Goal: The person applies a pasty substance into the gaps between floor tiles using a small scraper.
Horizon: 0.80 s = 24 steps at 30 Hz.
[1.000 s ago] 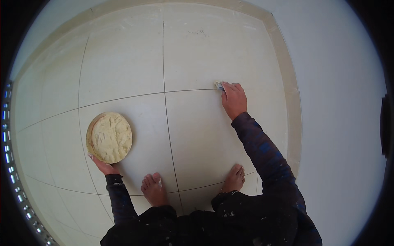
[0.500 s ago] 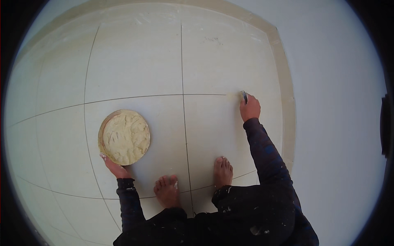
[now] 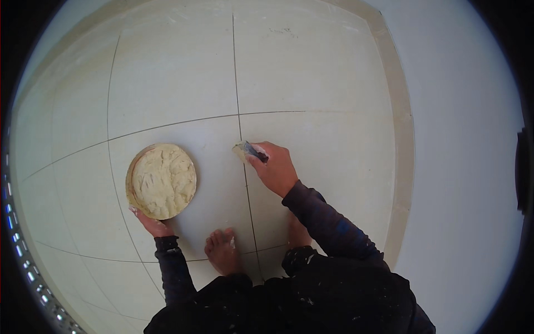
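Observation:
My left hand (image 3: pixel 152 224) grips the lower edge of a round, shallow tub (image 3: pixel 131 179). Cream-coloured grout paste (image 3: pixel 166 181) fills it, its surface rough and ridged. Some of that hand's fingers are hidden under the tub. My right hand (image 3: pixel 276 168) is closed around the dark handle of a small scraper (image 3: pixel 245 149), whose blade points left toward the tub and carries a smear of paste. The scraper is to the right of the tub, apart from it, over a dark joint (image 3: pixel 241 128) between tiles.
Large cream floor tiles (image 3: pixel 172 72) spread around me, with dark joint lines. One cross joint turns pale toward the right. A beige skirting (image 3: pixel 405 139) runs along the white wall (image 3: pixel 461 167) at right. My bare left foot (image 3: pixel 223 250) stands below the tub; the right one (image 3: pixel 298 231) is partly covered.
My right hand has come left from near the skirting, bringing the scraper closer to the tub. The tub and left hand have shifted only slightly in the picture, along with the whole view.

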Each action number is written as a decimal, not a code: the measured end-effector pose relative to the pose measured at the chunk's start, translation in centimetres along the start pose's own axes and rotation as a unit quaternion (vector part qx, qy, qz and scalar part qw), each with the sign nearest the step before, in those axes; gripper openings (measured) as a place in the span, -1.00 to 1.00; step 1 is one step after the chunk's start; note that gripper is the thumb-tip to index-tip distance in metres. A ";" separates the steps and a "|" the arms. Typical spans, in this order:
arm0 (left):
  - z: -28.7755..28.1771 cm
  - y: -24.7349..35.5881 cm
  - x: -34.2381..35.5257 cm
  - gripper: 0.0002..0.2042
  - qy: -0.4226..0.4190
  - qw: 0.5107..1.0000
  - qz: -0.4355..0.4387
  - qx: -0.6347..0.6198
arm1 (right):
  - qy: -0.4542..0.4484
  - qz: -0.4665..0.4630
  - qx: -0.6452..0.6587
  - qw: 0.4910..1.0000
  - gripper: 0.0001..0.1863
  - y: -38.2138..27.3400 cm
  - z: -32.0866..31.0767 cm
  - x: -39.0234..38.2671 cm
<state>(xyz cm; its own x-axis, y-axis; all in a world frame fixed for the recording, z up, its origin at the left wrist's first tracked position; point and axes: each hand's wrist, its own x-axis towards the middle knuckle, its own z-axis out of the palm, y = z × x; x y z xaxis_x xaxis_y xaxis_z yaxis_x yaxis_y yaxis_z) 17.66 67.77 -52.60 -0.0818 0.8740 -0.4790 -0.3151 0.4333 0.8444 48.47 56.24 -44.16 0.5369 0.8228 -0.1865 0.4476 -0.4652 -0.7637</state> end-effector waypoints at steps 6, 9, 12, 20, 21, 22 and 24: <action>-0.5 1.8 -0.9 -0.48 0.023 1.000 0.018 0.005 | -0.161 0.267 0.331 0.891 -0.85 -2.1 -1.8 4.1; -2.7 -0.3 -0.7 -0.47 0.001 1.000 0.023 0.012 | -0.246 0.256 0.287 0.890 -0.84 -2.8 0.5 5.7; -2.1 -1.0 -1.0 -0.36 0.029 0.999 0.034 0.025 | -0.295 0.157 0.142 0.932 -0.74 -7.4 4.2 5.1; 1.0 2.6 -1.3 -0.41 -0.018 0.997 0.056 0.045 | -0.253 -0.164 -0.100 0.948 -0.64 -10.7 9.9 3.3; 0.9 2.7 -1.4 -0.41 -0.022 0.997 0.063 0.051 | -0.265 -0.138 -0.104 0.949 -0.64 -10.9 10.3 2.7; 0.8 2.8 -1.4 -0.42 -0.018 0.996 0.070 0.056 | -0.276 -0.111 -0.108 0.948 -0.64 -10.9 10.6 2.2; 0.9 2.8 -1.5 -0.44 -0.018 0.994 0.081 0.067 | -0.280 -0.077 -0.091 0.953 -0.65 -11.0 10.5 1.8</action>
<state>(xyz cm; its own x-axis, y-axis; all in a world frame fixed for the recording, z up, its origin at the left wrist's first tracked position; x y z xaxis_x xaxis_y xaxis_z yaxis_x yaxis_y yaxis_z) 17.72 67.91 -49.28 -0.0876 0.9410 -0.3270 -0.1705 0.3092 0.9356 36.98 66.23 -42.63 0.0125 0.9075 -0.4199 0.6339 -0.3320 -0.6986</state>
